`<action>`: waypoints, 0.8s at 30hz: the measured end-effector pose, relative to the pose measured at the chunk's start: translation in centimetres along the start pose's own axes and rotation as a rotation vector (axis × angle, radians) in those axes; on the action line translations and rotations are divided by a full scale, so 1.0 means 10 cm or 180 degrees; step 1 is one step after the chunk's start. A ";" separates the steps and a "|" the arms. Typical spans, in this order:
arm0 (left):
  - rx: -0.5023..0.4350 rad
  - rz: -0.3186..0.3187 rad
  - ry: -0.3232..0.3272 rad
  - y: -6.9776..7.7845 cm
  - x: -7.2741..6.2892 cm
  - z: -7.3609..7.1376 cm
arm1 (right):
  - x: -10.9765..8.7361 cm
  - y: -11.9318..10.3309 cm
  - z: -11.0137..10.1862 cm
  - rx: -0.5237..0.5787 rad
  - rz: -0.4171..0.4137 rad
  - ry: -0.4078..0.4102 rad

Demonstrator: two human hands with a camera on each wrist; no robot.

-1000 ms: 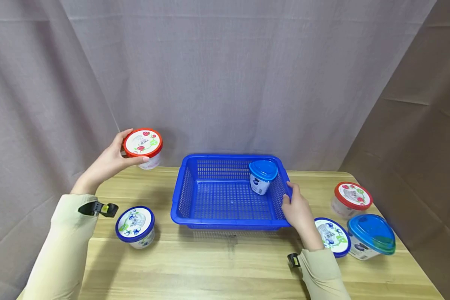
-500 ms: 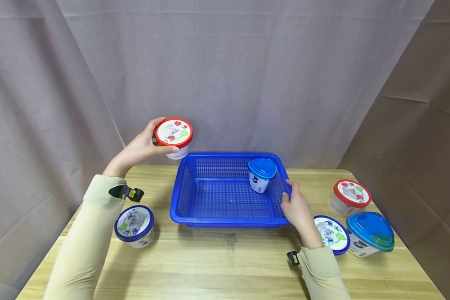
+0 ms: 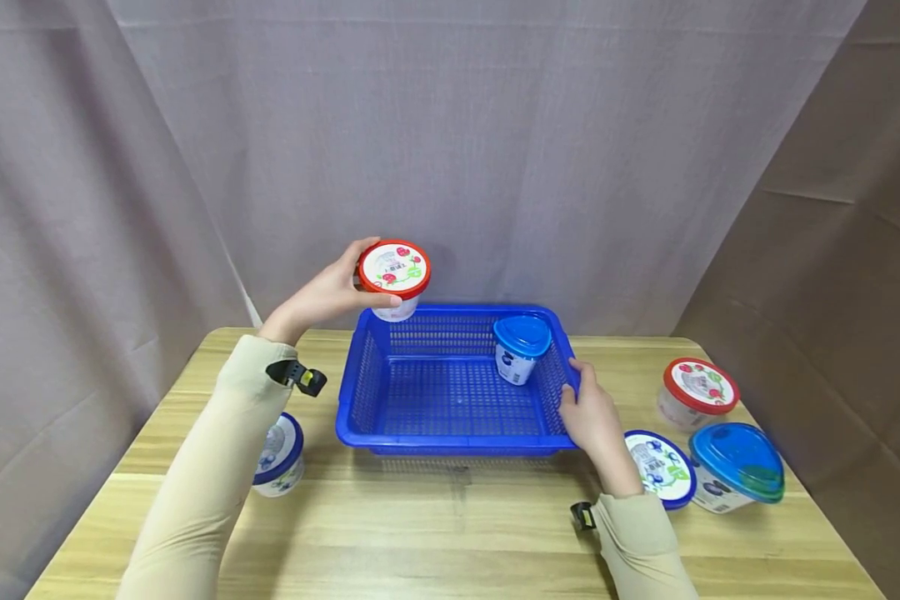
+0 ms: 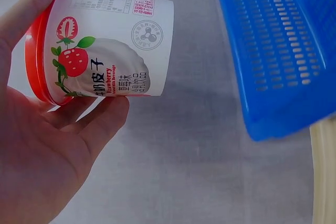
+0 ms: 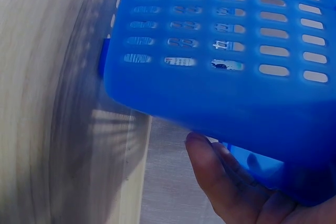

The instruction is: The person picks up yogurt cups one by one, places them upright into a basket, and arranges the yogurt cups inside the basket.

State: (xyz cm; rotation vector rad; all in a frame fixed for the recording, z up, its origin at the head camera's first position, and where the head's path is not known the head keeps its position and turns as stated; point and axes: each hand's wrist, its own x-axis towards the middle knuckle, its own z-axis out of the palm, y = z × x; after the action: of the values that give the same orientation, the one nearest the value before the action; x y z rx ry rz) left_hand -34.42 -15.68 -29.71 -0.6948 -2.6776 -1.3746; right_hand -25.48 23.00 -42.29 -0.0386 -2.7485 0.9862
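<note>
My left hand (image 3: 330,293) grips a strawberry milk cup (image 3: 394,268) with a red lid, held in the air above the back left corner of a blue plastic basket (image 3: 450,442). In the left wrist view the printed side of the cup (image 4: 115,45) faces the camera, thumb and fingers round its lid end. My right hand (image 3: 594,417) holds the basket's right rim; the right wrist view shows the thumb (image 5: 202,161) against the rim. Inside the basket, at its right end, stands a cup with a blue rounded-triangle lid (image 3: 522,336).
A blue-rimmed blueberry cup (image 3: 281,467) stands left of the basket, partly behind my left sleeve. On the right of the wooden table (image 3: 450,533) are another blueberry cup (image 3: 663,471), a red-lidded cup (image 3: 699,387) and a large blue-lidded cup (image 3: 737,462). A grey curtain (image 3: 450,150) hangs behind.
My left hand has carried the strawberry cup rightward from the table's back left to above the basket's corner. My right hand has stayed on the rim.
</note>
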 end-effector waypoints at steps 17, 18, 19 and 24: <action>-0.0084 0.0021 -0.0244 -0.08 0.17 0.44 | -0.06 -0.02 0.00 0.0001 0.0054 -0.0052; -0.0092 0.0018 -0.0254 -0.08 0.19 0.48 | -0.06 -0.02 -0.01 -0.0002 0.0059 -0.0060; -0.0096 0.0014 -0.0265 -0.08 0.20 0.51 | -0.06 -0.02 -0.01 -0.0005 0.0059 -0.0068; -0.0093 0.0039 -0.0373 -0.08 0.26 0.68 | -0.07 -0.01 -0.04 -0.0009 0.0046 -0.0061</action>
State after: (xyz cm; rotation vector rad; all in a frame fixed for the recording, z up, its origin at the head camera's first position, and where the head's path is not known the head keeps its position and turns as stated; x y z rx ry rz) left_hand -36.02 -9.84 -33.77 -0.8178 -2.7412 -1.4156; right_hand -24.65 23.10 -42.02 -0.0500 -2.7707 0.9916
